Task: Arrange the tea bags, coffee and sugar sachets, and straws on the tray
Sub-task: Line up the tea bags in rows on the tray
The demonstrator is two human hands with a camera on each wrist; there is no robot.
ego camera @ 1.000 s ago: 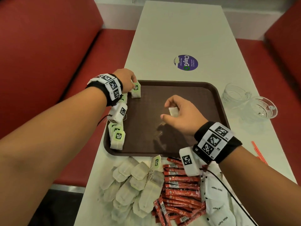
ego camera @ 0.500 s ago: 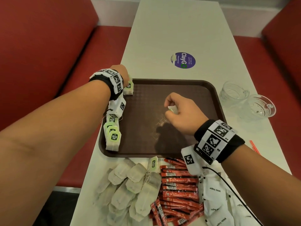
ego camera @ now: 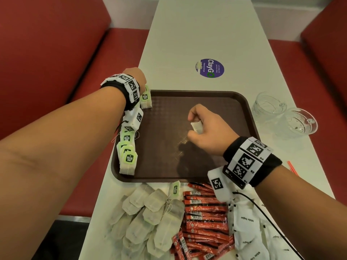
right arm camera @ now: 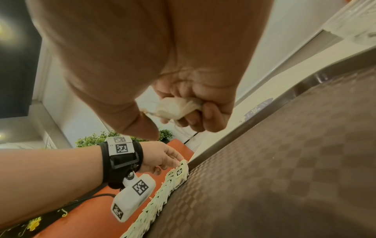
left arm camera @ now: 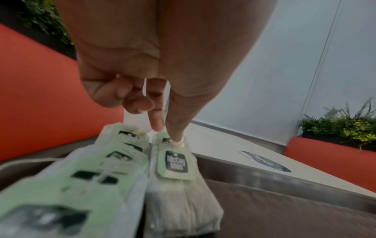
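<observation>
I see left hand (ego camera: 138, 76) now pinching tea bag (ego camera: 146, 99) down onto tray (ego camera: 216, 94) corner, right hand (ego camera: 205, 128) unchanged, clutching another tea bag (ego camera: 197, 127)

The tray (ego camera: 242, 102) lies mid-worktop (ego camera: 197, 30). A row of tea bags (ego camera: 127, 156) runs along its left edge. Before the tray, left to right: loose tea bags (ego camera: 142, 218), coffee sachets (ego camera: 204, 218), sugar sachets (ego camera: 246, 222). Right of it stand two glass cups (ego camera: 270, 107), with straws (ego camera: 292, 167) nearer.
</observation>
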